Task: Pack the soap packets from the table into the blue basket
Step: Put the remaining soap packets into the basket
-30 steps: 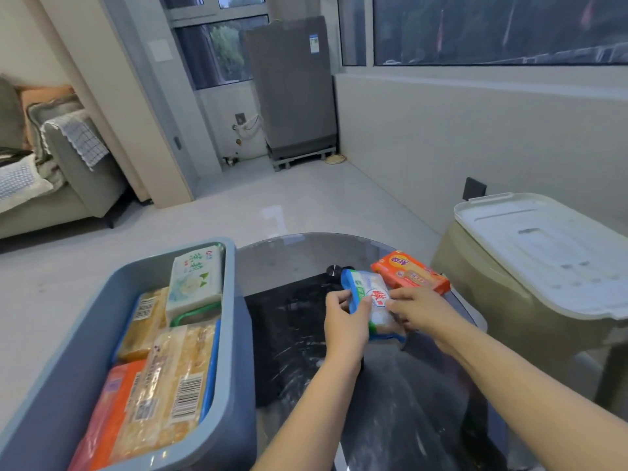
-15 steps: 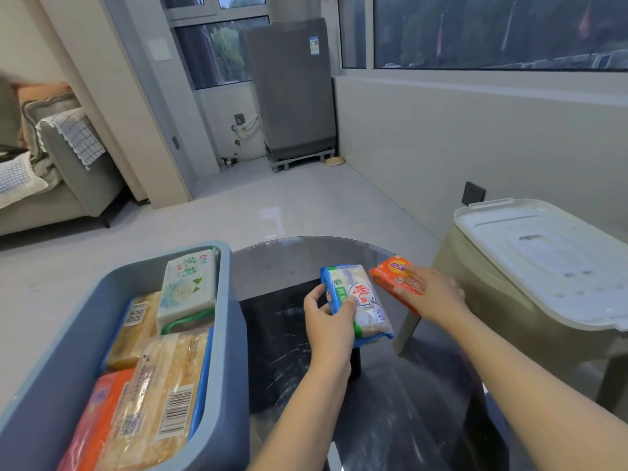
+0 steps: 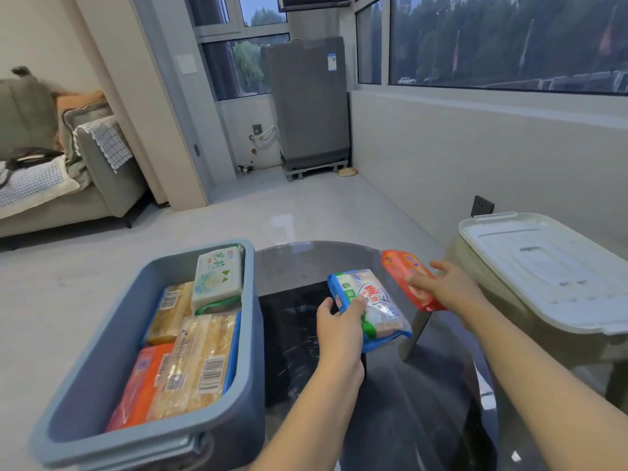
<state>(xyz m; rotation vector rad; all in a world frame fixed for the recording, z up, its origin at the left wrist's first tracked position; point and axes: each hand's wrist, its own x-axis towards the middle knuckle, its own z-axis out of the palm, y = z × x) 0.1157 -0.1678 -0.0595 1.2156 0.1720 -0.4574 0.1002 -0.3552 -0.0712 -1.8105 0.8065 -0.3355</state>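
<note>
The left hand point(image 3: 339, 329) grips a blue-edged soap packet point(image 3: 372, 309) above the glass table point(image 3: 424, 402). The right hand point(image 3: 448, 287) holds an orange soap packet point(image 3: 404, 277) just beside it. The blue basket point(image 3: 102, 379), already holding packets, sits left of both hands.

A beige storage bin point(image 3: 509, 300) with a white lid point(image 3: 557, 266) stands just beside the right edge of the round glass surface point(image 3: 306, 263). Across the pale tiled floor point(image 3: 306, 205), a grey washing machine point(image 3: 309, 103) sits by the windows point(image 3: 509, 39). A grey sofa point(image 3: 68, 185) draped with a checked cloth point(image 3: 105, 141) is far left.
</note>
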